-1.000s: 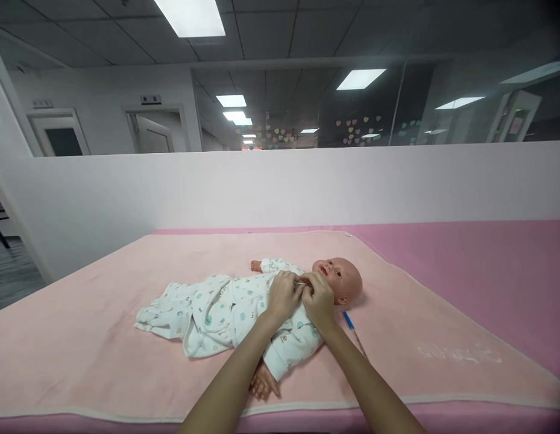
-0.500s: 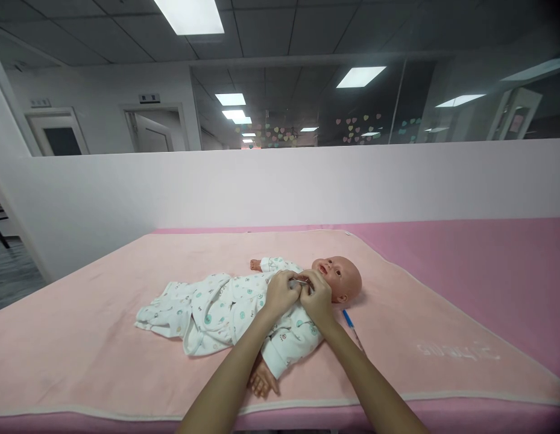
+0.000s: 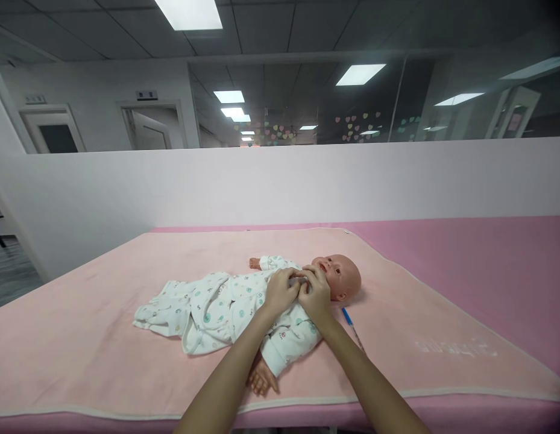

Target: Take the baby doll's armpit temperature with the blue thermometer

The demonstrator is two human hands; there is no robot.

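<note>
A baby doll (image 3: 347, 277) lies on its back, its head toward the right, in a white gown (image 3: 225, 307) with a small green print. Over its upper chest, just below the chin, my left hand (image 3: 282, 292) and my right hand (image 3: 314, 290) meet. Both have their fingers pinched together, and a small pale, thin thing shows between the fingertips; whether it is part of the gown or something separate I cannot tell. Beside my right forearm lies a slim stick with a blue end (image 3: 347, 317), its lower part partly hidden by the arm.
The doll rests on a peach blanket (image 3: 90, 337) spread over a pink padded surface (image 3: 497, 265). A low white wall (image 3: 280, 187) stands behind, with glass above it bearing heart stickers. The surface's front edge runs beneath my forearms.
My fingers have shifted slightly at the doll's chest, and less of the pale thin thing shows between them. The doll and the blue-ended stick stay where they were.
</note>
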